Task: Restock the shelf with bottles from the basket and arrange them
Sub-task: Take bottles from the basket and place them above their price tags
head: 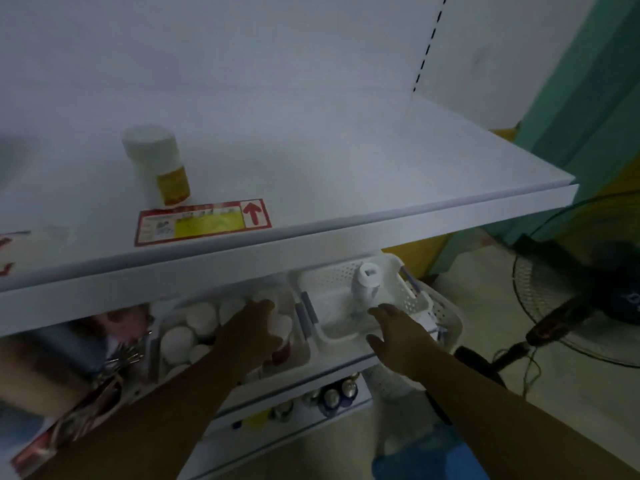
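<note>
While under the shelf (311, 244), hands (252, 327) (391, 327) at baskets (405, 289), fan (588, 289) rightward.

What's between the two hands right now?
Head view: the neighbouring rims of the bottle basket and the near-empty basket, with their grey handles, lie between the left hand and the right hand.

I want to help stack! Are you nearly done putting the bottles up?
Just starting. Done: one yellow-labelled bottle stands on the top shelf. In hand: the left hand is down among the white-capped bottles in the left basket, grip unclear; the open right hand reaches toward the lone bottle in the right basket. Left: nearly everything, the left basket looks full.
</note>
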`<control>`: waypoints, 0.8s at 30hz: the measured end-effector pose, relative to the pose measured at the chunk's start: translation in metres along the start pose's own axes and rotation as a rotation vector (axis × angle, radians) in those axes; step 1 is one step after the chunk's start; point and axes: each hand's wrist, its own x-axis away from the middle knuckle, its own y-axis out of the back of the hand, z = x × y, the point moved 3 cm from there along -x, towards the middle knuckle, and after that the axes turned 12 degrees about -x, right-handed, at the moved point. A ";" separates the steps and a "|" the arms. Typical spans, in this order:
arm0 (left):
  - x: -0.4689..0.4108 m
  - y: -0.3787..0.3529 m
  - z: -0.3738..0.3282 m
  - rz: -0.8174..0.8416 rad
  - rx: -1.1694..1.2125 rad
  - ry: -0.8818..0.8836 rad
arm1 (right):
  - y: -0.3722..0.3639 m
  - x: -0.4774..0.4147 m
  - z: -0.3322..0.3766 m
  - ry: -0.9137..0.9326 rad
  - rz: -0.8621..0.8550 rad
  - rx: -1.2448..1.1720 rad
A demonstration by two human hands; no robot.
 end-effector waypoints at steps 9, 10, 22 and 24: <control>0.000 -0.010 -0.013 -0.088 0.190 0.171 | 0.020 -0.106 -0.036 -0.194 -0.182 -0.331; 0.001 -0.011 -0.015 -0.116 0.189 0.179 | 0.018 -0.114 -0.039 -0.211 -0.174 -0.345; 0.016 0.007 -0.031 -0.299 0.524 0.334 | 0.024 -0.106 -0.020 0.047 -0.133 -0.764; 0.028 0.024 -0.030 -0.341 0.598 0.300 | 0.034 -0.090 0.002 0.109 -0.070 -0.924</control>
